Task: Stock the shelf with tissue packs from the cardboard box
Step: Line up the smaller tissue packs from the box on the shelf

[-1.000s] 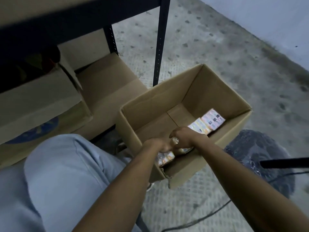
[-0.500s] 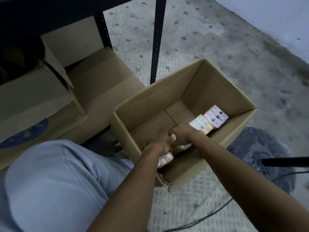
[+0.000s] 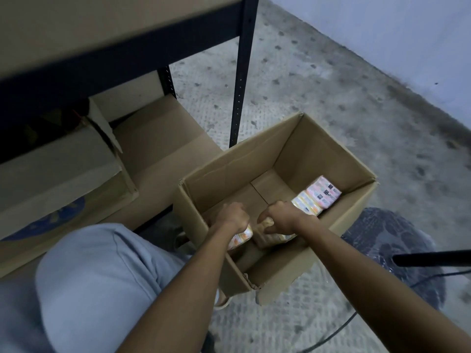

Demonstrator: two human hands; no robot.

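An open cardboard box [image 3: 354, 215] stands on the floor in front of me, with a few pastel tissue packs along its near right wall. Both my hands reach down into it. My left hand [image 3: 233, 216] grips one tissue pack [image 3: 242, 238] near the box's front left wall. My right hand [image 3: 283, 217] curls round a second pack [image 3: 274, 238] just to the right. Further right lie two loose packs [image 3: 317, 200] on the box floor. The dark metal shelf [image 3: 127, 54] runs across the upper left, above the box.
Closed and part-open cardboard boxes [image 3: 84, 169] sit under the shelf on the left. A shelf upright [image 3: 240, 80] stands just behind the box. My knee in light blue trousers [image 3: 102, 284] is at lower left. A dark fan base [image 3: 397, 253] and cable lie at right.
My hands, close together a second ago, have drawn apart inside the box, each now on its own pack. The view has tilted up slightly, showing more of the shelf.
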